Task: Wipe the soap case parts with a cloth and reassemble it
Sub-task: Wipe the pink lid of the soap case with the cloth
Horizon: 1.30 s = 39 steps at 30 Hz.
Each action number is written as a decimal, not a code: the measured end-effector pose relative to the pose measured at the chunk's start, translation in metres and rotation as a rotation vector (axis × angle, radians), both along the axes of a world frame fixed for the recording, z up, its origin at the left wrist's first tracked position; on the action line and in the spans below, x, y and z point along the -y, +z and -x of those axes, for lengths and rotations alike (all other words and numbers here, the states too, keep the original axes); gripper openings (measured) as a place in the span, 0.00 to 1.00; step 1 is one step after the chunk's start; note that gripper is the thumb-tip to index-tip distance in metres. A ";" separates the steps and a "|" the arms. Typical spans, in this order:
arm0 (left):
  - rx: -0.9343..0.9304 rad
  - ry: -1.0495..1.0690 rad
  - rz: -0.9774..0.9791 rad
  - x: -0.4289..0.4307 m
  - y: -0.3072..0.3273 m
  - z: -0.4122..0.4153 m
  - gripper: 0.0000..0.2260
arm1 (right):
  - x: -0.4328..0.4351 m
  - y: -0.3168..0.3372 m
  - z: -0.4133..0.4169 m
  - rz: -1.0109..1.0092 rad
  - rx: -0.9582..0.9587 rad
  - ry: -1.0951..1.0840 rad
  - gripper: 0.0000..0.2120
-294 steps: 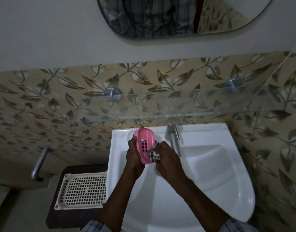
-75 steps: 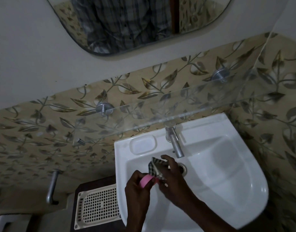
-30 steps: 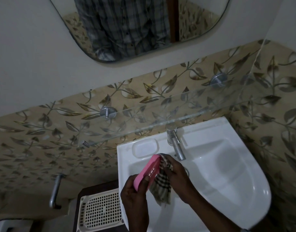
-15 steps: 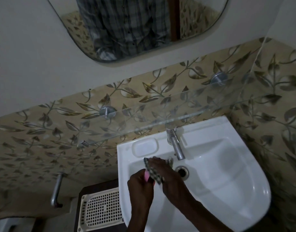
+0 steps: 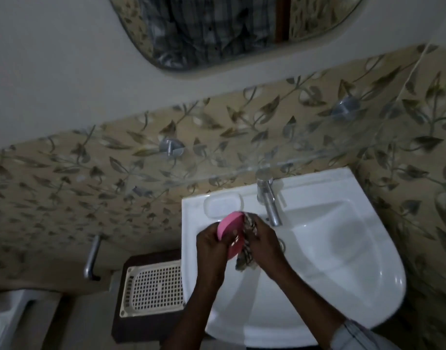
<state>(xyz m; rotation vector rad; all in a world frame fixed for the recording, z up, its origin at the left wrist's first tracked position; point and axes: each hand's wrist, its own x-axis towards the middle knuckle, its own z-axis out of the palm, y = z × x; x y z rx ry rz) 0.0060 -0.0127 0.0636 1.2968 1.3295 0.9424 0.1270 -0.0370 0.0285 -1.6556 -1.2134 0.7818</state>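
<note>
Half a second ago only a sliver of pink showed between the hands; now the pink slotted plastic soap case part (image 5: 231, 234) has been turned up on edge, its broad face tilted toward the left and clearly in view above the near-left part of the white ceramic basin (image 5: 343, 248). Left hand (image 5: 211, 242) is closed around the part's near lower edge, pinching it steady, probably so the slotted face stays open to the cloth. Right hand (image 5: 263, 242) presses the bunched checked cloth (image 5: 247, 245) against the part's right side, fingers curled over the fabric, with a loose tail hanging below. Holding the work over the basin likely lets drips fall clear. Cloth and part have also moved slightly farther from the person, nearer the chrome tap (image 5: 268, 203). A cream perforated plastic tray (image 5: 153, 289) lies untouched to the left of the basin.
</note>
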 end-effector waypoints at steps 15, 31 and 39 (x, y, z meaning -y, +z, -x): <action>-0.244 0.075 -0.066 -0.001 0.012 0.003 0.37 | -0.005 0.027 -0.006 -0.066 0.266 0.103 0.11; 0.125 0.164 -0.065 0.008 -0.002 0.017 0.34 | -0.016 0.027 -0.003 -0.082 -0.001 0.087 0.16; 0.153 -0.008 0.074 -0.020 0.012 0.027 0.09 | -0.022 0.037 -0.007 0.020 -0.183 0.010 0.12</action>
